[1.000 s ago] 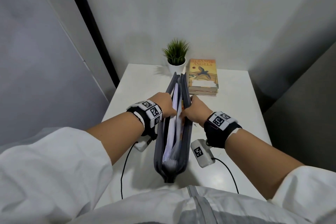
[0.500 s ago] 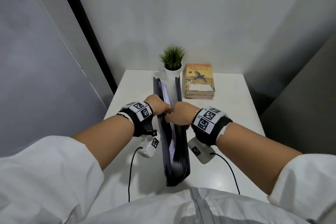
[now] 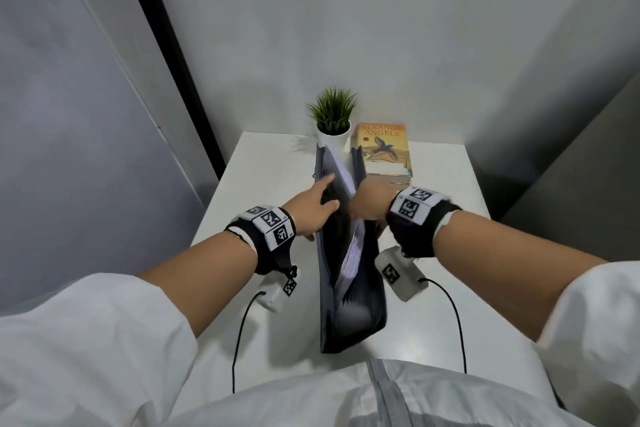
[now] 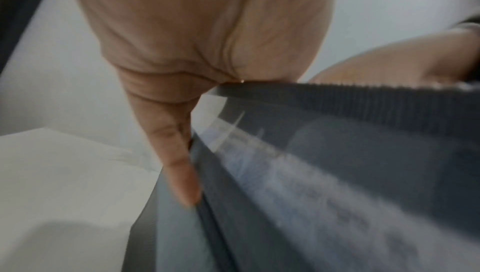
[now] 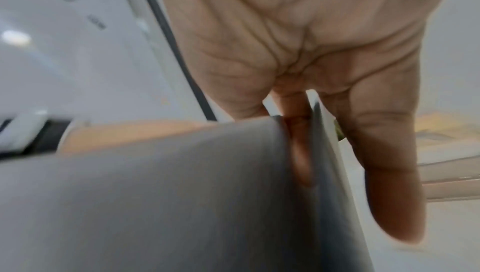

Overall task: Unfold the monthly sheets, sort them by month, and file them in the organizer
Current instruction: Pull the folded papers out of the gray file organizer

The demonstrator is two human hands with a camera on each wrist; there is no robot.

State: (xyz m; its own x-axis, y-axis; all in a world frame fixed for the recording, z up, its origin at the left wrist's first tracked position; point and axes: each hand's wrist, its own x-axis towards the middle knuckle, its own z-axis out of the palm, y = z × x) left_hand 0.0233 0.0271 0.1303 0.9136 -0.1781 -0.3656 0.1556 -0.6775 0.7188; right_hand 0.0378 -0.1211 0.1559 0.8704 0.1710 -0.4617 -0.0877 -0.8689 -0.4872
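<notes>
Filing step: organizer (image 3: 349, 305) upright at table (image 3: 263, 170) centre, sheets (image 3: 351, 253) inside. Your left hand (image 3: 313, 210) flat, fingers straight on 9 o'clock wall; right hand (image 3: 369, 203) pinches 3 o'clock wall. Next: spread pockets, check month order.

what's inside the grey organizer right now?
White sheets stand in the organizer, between its dark dividers. The right hand reaches in among them; the left hand presses the outer wall. Months and pocket bottoms are hidden.
</notes>
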